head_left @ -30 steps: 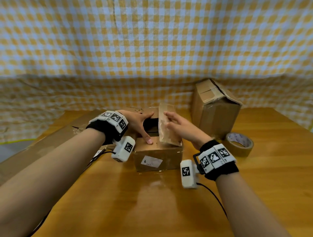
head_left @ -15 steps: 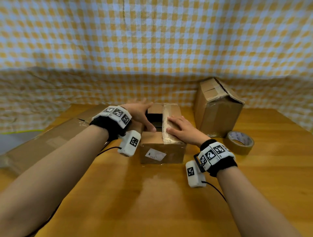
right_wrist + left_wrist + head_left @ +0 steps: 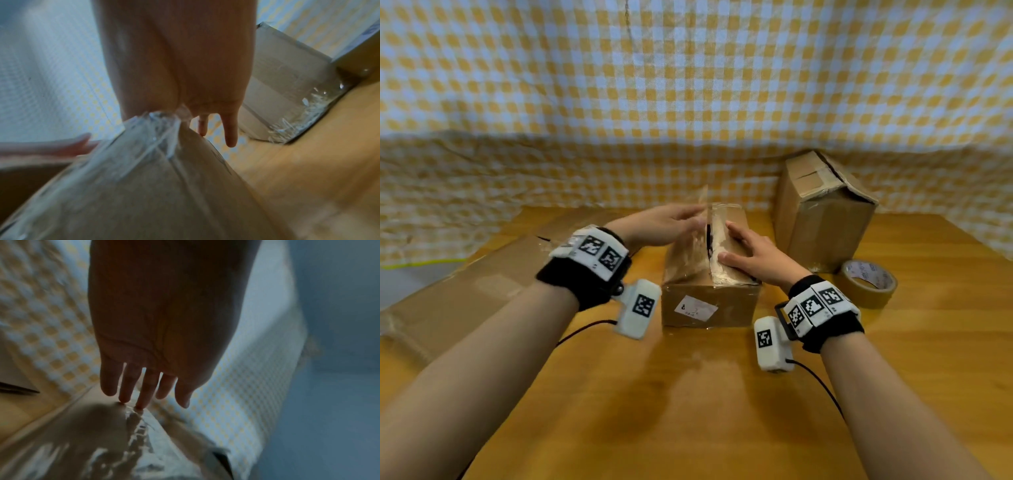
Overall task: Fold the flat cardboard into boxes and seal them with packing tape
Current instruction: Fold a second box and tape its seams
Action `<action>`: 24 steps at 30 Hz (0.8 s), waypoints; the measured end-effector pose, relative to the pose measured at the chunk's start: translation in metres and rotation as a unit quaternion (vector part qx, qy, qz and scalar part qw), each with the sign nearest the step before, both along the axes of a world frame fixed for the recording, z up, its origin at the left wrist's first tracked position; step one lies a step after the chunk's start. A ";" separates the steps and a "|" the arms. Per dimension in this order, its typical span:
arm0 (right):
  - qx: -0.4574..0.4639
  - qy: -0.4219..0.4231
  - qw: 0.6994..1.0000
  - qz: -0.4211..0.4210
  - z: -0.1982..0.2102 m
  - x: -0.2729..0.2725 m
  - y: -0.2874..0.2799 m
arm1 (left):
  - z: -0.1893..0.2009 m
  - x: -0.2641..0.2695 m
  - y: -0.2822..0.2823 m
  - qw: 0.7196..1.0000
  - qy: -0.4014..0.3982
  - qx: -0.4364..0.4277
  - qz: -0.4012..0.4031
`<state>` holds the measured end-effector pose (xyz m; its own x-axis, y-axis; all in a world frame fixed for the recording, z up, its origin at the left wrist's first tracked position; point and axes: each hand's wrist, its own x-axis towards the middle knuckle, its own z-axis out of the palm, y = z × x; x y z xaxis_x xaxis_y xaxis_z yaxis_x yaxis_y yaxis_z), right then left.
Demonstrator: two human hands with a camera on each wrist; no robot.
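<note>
Here, box (image 3: 709,274) between both hands.

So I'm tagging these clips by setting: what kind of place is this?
Probably a makeshift packing station: a wooden table against a yellow-checked cloth backdrop, holding brown cardboard boxes and a roll of brown packing tape.

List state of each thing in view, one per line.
small box: top flaps nearly closed, dark gap at seam, not flat
left hand: flat on left flap
right hand: flat on right flap
tall box: upright, top flap edge lifted
tape roll: lying flat, untouched
flat cardboard: unfolded
</note>
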<state>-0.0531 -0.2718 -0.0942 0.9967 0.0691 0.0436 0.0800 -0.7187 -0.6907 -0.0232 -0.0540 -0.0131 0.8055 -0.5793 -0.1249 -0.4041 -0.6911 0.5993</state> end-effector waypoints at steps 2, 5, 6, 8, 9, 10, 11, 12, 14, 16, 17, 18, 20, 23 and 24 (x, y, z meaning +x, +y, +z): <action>-0.008 0.003 1.000 0.004 -0.002 0.002 -0.001 | -0.012 0.006 -0.020 0.995 -0.013 0.085 -0.047; -0.009 -0.002 1.000 0.016 -0.008 0.003 -0.002 | -0.035 0.012 -0.036 0.979 -0.041 0.189 -0.068; -0.007 -0.009 1.000 0.019 -0.010 0.004 -0.001 | -0.043 0.013 -0.038 0.973 -0.051 0.214 -0.073; -0.001 -0.022 1.000 0.016 -0.014 0.006 0.000 | -0.054 0.011 -0.041 0.962 -0.077 0.251 -0.074; 0.002 -0.029 0.999 0.015 -0.016 0.007 0.001 | -0.057 0.010 -0.041 0.959 -0.087 0.259 -0.077; 0.004 -0.032 0.999 0.014 -0.017 0.007 0.001 | -0.058 0.011 -0.041 0.957 -0.091 0.264 -0.075; 0.010 -0.031 0.999 0.012 -0.017 0.006 0.001 | -0.059 0.012 -0.042 0.956 -0.090 0.268 -0.073; 0.015 -0.030 0.999 0.010 -0.017 0.005 0.002 | -0.058 0.012 -0.042 0.956 -0.088 0.271 -0.075; 0.027 -0.022 0.999 0.011 -0.015 0.005 0.001 | -0.056 0.010 -0.043 0.956 -0.087 0.271 -0.075; 0.066 -0.003 0.998 0.021 -0.009 0.004 0.003 | -0.054 0.008 -0.042 0.956 -0.087 0.271 -0.073; 0.106 0.005 0.994 0.016 -0.004 0.003 0.003 | -0.053 0.007 -0.042 0.956 -0.085 0.271 -0.070; 0.142 0.004 0.990 -0.003 0.002 0.000 0.000 | -0.052 0.006 -0.042 0.957 -0.084 0.271 -0.068; 0.178 -0.022 0.980 -0.080 0.013 -0.012 -0.011 | -0.051 0.003 -0.042 0.957 -0.085 0.271 -0.066; 0.144 -0.041 0.968 -0.203 0.019 -0.037 -0.050 | -0.050 0.002 -0.041 0.957 -0.088 0.267 -0.068; 0.110 -0.034 0.965 -0.234 0.019 -0.044 -0.066 | -0.050 0.002 -0.040 0.958 -0.086 0.263 -0.068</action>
